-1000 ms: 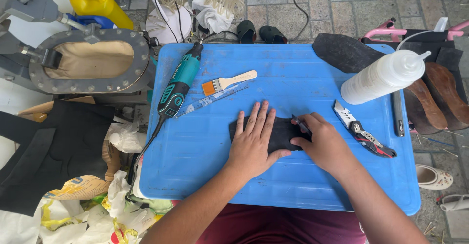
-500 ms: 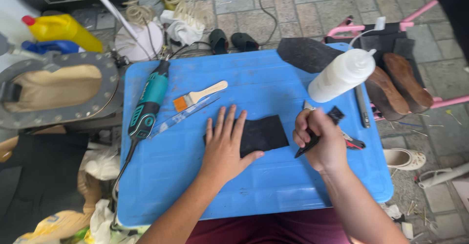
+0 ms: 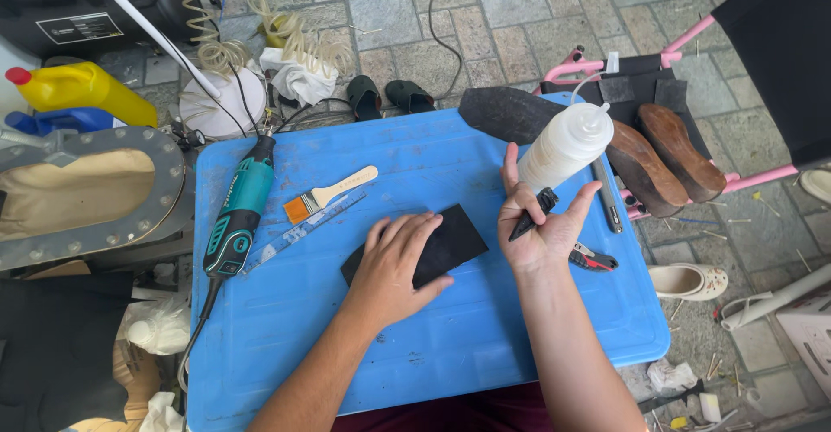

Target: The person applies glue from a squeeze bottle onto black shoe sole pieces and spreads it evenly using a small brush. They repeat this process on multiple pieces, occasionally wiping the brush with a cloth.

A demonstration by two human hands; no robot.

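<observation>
Head view: on the blue plastic desk [image 3: 286, 345], the left hand [image 3: 394, 263] lies flat, fingers spread, pinning a flat black rubbery sheet [image 3: 450, 240]. Just right of the sheet, the right hand [image 3: 541, 228] pinches a slim black cutter [image 3: 530, 216]. This looks like positioning before cutting; the blade must next meet the sheet's edge.

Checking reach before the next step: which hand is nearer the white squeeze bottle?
Right. The right hand is raised just below the white squeeze bottle, fingertips almost at it; the left hand lies flat on the black piece, farther left.
</observation>
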